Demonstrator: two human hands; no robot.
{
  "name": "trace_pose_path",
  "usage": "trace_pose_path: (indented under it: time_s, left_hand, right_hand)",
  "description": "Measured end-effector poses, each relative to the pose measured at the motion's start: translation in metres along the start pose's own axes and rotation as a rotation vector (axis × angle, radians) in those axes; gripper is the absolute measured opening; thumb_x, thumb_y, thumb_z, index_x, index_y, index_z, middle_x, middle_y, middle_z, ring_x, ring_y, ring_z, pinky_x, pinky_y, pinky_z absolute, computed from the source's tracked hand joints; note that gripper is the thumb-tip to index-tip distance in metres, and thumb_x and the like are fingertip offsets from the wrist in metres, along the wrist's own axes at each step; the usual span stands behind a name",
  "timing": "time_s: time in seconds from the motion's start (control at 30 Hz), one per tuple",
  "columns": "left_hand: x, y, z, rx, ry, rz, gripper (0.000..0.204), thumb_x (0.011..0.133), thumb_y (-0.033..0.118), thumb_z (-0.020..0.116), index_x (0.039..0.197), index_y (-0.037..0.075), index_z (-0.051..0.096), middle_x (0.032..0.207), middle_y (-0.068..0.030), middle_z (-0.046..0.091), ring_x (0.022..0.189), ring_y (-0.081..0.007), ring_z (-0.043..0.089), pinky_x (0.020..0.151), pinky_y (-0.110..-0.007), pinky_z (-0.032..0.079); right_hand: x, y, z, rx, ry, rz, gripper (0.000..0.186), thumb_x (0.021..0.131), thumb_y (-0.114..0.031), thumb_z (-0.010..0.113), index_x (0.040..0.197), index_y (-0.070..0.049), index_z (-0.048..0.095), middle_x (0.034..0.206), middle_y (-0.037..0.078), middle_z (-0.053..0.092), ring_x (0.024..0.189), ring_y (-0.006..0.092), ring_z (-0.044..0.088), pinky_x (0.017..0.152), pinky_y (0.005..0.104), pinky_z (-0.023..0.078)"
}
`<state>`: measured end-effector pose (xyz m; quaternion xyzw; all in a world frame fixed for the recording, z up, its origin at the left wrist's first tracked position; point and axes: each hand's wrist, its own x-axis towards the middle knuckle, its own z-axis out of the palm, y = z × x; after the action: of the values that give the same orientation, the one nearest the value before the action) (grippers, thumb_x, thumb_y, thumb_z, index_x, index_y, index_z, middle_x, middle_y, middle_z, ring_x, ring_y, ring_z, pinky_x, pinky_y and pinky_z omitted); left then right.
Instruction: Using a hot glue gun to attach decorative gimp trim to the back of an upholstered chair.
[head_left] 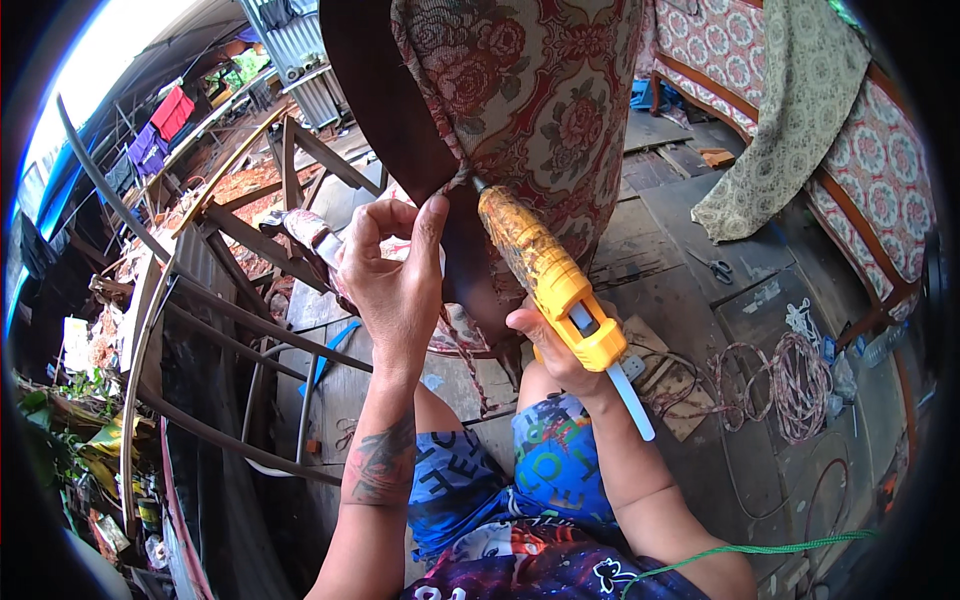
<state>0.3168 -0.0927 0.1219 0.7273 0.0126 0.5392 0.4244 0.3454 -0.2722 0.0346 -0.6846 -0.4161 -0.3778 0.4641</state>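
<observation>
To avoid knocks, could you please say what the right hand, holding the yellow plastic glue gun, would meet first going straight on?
Led by the glue gun, the right hand would probably first meet the red-and-cream floral fabric beside the dark brown curved panel; depth is unclear.

left fingers (383, 218) bent — right fingers (532, 325) curled

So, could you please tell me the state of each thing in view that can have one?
Left hand: fingers curled, beside the floral upholstery
Right hand: wrapped around the glue gun
Glue stick: protruding from the glue gun's rear
Rope: coiled on the floor
Scissors: lying on the floor, open or shut unclear
Patterned cloth: draped over the sofa
Red cloth: hanging
</observation>
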Motion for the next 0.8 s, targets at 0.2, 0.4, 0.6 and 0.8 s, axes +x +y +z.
trace_pose_path:
  time_s: [0.2, 0.4, 0.6, 0.8]
  left_hand:
    - [-0.0002, 0.0033, -0.0007, -0.001, -0.011, -0.014, 0.023, 0.090, 0.014, 0.084, 0.086, 0.001, 0.065, 0.083, -0.0009, 0.064, 0.076, -0.0075, 0.057, 0.071, -0.024, 0.048]
    - [-0.0006, 0.0022, -0.0004, -0.019, -0.010, -0.026, 0.024, 0.091, 0.015, 0.083, 0.086, 0.001, 0.064, 0.082, -0.0003, 0.063, 0.076, -0.0072, 0.056, 0.071, -0.024, 0.047]
    - [-0.0008, 0.0046, -0.0001, -0.032, -0.018, -0.031, 0.024, 0.091, 0.014, 0.083, 0.086, 0.001, 0.064, 0.083, 0.0003, 0.063, 0.076, -0.0068, 0.056, 0.071, -0.023, 0.047]
    - [-0.0016, 0.0044, 0.0002, -0.038, -0.025, -0.035, 0.024, 0.092, 0.014, 0.082, 0.086, 0.001, 0.063, 0.083, 0.0003, 0.063, 0.076, -0.0064, 0.056, 0.071, -0.023, 0.047]
  right_hand:
    - [0.0038, 0.0038, -0.0006, -0.040, 0.043, -0.100, 0.027, 0.086, -0.028, 0.086, 0.091, -0.006, 0.071, 0.078, 0.005, 0.071, 0.061, 0.0251, 0.067, 0.056, 0.0342, 0.054]
    - [0.0045, 0.0001, -0.0030, -0.103, 0.027, -0.093, 0.025, 0.085, -0.029, 0.086, 0.089, -0.009, 0.072, 0.078, 0.003, 0.072, 0.062, 0.0240, 0.068, 0.058, 0.0347, 0.053]
    - [-0.0003, 0.0047, 0.0007, -0.101, 0.049, -0.105, 0.025, 0.086, -0.031, 0.085, 0.089, -0.010, 0.073, 0.078, 0.002, 0.072, 0.062, 0.0237, 0.067, 0.059, 0.0352, 0.052]
    - [-0.0017, 0.0071, 0.0013, -0.105, 0.046, -0.125, 0.025, 0.086, -0.032, 0.085, 0.088, -0.011, 0.073, 0.078, 0.002, 0.071, 0.061, 0.0234, 0.066, 0.057, 0.0361, 0.050]
